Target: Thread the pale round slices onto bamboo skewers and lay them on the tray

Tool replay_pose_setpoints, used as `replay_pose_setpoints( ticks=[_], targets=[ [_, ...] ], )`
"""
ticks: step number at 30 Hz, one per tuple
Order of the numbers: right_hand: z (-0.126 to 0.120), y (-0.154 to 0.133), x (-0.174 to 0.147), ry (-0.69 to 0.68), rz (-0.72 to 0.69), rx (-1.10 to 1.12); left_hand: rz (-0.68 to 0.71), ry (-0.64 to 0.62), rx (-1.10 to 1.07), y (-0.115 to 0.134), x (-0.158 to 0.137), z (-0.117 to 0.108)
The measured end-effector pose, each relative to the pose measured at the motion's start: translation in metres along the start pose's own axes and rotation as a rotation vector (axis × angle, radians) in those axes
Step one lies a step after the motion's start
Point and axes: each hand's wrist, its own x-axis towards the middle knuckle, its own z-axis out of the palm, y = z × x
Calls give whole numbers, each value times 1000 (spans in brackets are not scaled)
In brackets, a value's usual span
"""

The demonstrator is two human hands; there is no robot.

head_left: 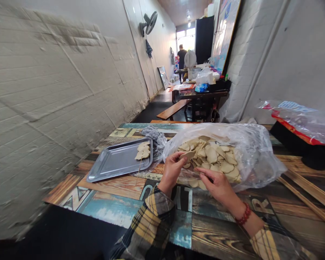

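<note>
In the head view, my left hand [172, 172] pinches a flat beige slice [188, 155] between thumb and fingers. My right hand [216, 185], with a red bead bracelet [243, 213] at the wrist, is closed at the fingertips just right of it; whatever thin thing it may hold is too small to make out. Both hands are at the near side of a clear plastic bag [257, 155] full of loose beige slices [211, 154]. To the left lies a metal tray [113, 160], and on its right end rest several slices threaded on a thin skewer [143, 151].
Crumpled plastic [154, 136] sits between tray and bag. Long thin wooden sticks [311, 191] lie at the right of the patchwork-patterned table [165, 224]. A red-edged plastic package [300, 122] rests on a black object behind them. Farther back are a bench [174, 109], a loaded table and a person [181, 57].
</note>
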Motion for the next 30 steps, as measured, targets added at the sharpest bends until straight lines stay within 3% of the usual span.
replay_pose_setpoints(
  ticks=[14,23,30],
  targets=[
    [1,2,3,17,-20,-33,-6,-65,53,-7,1,1],
    [0,-2,2,34,-32,-21,-141,-105,-183,-8,-1,0],
    [2,3,-1,54,-37,-52,-227,-63,-297,-7,-1,1]
  ],
)
